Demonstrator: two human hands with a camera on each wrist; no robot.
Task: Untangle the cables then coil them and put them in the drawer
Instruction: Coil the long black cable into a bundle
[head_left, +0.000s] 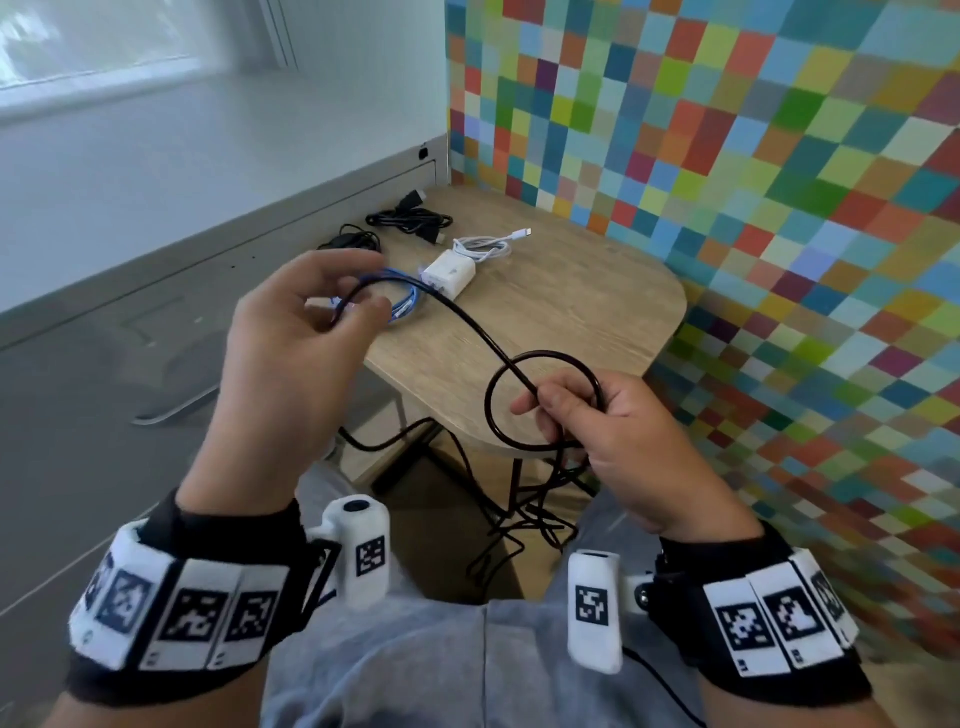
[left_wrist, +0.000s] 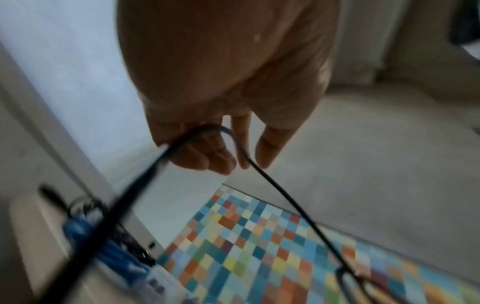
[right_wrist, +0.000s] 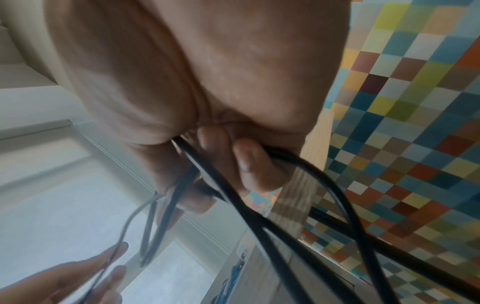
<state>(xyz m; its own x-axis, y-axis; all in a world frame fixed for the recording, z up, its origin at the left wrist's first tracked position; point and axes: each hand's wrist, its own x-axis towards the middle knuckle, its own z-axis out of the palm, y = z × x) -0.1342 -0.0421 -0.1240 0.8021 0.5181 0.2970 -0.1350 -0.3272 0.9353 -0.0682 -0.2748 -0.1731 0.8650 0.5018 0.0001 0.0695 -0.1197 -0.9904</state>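
Left hand (head_left: 291, 332): raised, back toward camera, fingers curled, thumb and fingertips pinching cable (head_left: 467, 325). Left wrist: black strap with white marker tiles, white camera pod on inner side.

Right hand (head_left: 602, 431): lower and nearer body than left, fingers curled round cable loop, forefinger extended leftward along strand. Right wrist: matching strap, tiles, pod.

Both forearms reach forward, hands apart, joined by cable span.
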